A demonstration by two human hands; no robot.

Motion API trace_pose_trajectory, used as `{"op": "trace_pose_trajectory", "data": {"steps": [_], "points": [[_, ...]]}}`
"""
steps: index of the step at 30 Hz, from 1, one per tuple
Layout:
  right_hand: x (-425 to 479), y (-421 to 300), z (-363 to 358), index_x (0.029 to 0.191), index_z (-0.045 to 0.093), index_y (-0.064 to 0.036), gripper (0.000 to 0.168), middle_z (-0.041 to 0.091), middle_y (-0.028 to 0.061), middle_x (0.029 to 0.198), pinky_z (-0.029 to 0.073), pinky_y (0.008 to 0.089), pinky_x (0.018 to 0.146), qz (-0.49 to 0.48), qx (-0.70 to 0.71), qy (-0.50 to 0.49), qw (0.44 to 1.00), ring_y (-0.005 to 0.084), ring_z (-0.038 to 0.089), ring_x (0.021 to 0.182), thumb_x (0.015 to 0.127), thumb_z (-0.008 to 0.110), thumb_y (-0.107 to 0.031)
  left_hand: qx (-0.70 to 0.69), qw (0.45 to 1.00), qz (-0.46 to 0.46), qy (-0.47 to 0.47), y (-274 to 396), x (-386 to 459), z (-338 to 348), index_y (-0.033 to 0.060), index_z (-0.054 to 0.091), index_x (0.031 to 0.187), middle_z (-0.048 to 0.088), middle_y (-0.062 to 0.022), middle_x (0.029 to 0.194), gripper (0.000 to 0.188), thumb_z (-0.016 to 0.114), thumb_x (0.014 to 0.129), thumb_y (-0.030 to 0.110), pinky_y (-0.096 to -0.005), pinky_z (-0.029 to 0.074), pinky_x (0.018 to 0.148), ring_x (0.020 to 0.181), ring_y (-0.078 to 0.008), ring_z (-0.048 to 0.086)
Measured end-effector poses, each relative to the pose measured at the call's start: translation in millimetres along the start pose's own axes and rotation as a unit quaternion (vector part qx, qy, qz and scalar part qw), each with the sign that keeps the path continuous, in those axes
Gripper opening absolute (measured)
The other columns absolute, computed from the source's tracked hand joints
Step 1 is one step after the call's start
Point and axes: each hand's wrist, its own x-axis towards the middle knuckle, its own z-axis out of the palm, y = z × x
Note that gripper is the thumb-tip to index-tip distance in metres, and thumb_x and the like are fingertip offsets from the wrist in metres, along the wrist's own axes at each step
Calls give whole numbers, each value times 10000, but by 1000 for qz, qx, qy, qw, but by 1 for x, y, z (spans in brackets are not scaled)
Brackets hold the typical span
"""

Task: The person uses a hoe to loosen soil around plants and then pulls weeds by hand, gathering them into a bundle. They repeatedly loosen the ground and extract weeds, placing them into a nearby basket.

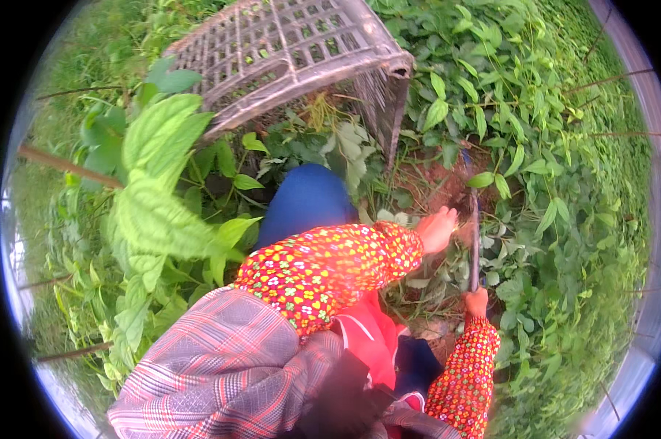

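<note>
My right hand (475,303) is closed around the lower end of a long, thin dark handle (474,241), whose far end reaches down among leaves and bare reddish soil (437,178). What sits at that far end is hidden by leaves. My left hand (438,229) reaches over the ground just left of the handle, blurred, its fingers close together; whether it holds anything is not clear. Cut or pulled weeds and grass (418,296) lie beneath both hands. My sleeves are red with a flower pattern.
A worn grey plastic crate (292,66) stands tilted ahead of my blue-clad knee, its inside holding some greenery. A large leafy stem (160,203) rises close on the left. Dense leafy plants (572,230) grow on the right, with thin stakes (610,79) among them.
</note>
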Motion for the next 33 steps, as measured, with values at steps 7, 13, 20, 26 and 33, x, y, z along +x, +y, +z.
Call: {"op": "trace_pose_trajectory", "data": {"steps": [7,13,20,26,33], "points": [[-1,8,5,799,569,88,306,599,275,802,472,419,703,35,8,-21,999,392,601,791,608,644,-139,-447,887,-35,-107,98,-24,-221,-3,540,1064,620,-40,728,317,601,756,44,-202,348,374,429,-44,429],[-10,14,7,802,566,88,306,593,279,796,472,418,692,39,17,-6,999,398,598,795,608,653,-133,-593,795,-97,-84,24,-45,-294,-44,433,1194,609,-66,891,400,502,805,18,-171,333,436,457,-26,375],[-26,-16,6,828,560,83,298,587,277,774,463,417,677,23,6,1,1000,396,594,793,633,615,-136,-635,722,-240,136,-150,-40,-309,-34,535,888,535,-55,660,141,548,749,-23,-192,384,417,468,-84,457],[-20,13,25,795,590,64,313,600,250,738,462,409,680,16,49,4,999,376,605,748,638,680,-192,-206,824,-368,378,-281,-62,-309,-40,608,809,599,-137,725,322,688,707,255,-356,471,527,618,-222,586],[-33,-6,-18,794,576,17,214,575,93,607,448,329,506,113,239,-23,964,185,573,545,693,686,-137,197,956,-96,197,-97,-40,-270,3,593,1030,609,-177,990,364,614,741,223,-338,475,772,876,-279,610]]}}
